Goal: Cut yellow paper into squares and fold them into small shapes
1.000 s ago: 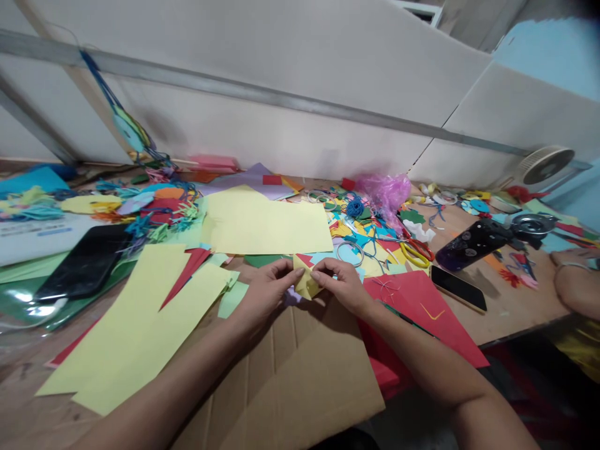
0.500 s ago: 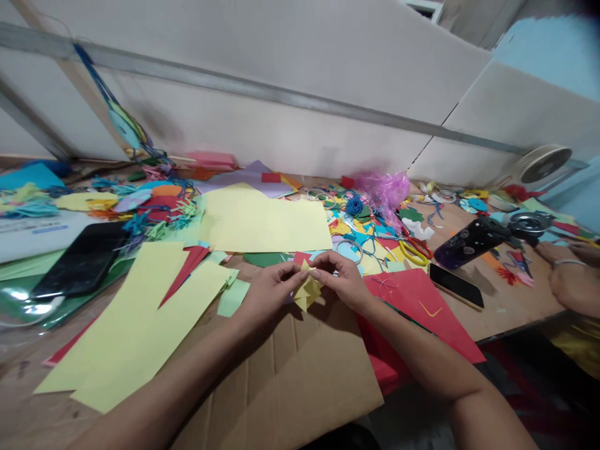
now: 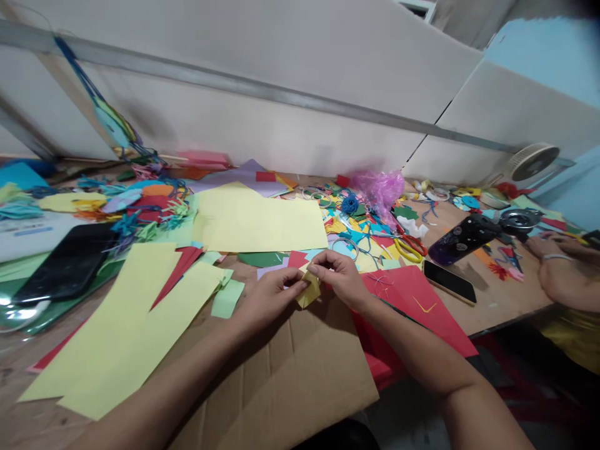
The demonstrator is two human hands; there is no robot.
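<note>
Both of my hands pinch a small folded yellow paper piece (image 3: 309, 292) just above a brown cardboard sheet (image 3: 300, 375). My left hand (image 3: 269, 295) grips its left side with thumb and fingers pressed together. From the other side, my right hand (image 3: 338, 276) has its fingertips closed on the top edge. The paper is folded small and partly hidden by my fingers.
Large yellow sheets (image 3: 131, 319) and a red sheet (image 3: 417, 306) flank the cardboard. A black tablet (image 3: 65, 262) lies left, a phone (image 3: 449, 281) and a dark bottle (image 3: 462, 239) right. Scissors (image 3: 409, 248), paper scraps, a pink bag (image 3: 377, 187) clutter the back. Another person's hands (image 3: 557, 262) are at right.
The yellow piece has been folded smaller and my hands have drawn closer together on it. The view has shifted slightly to the right.
</note>
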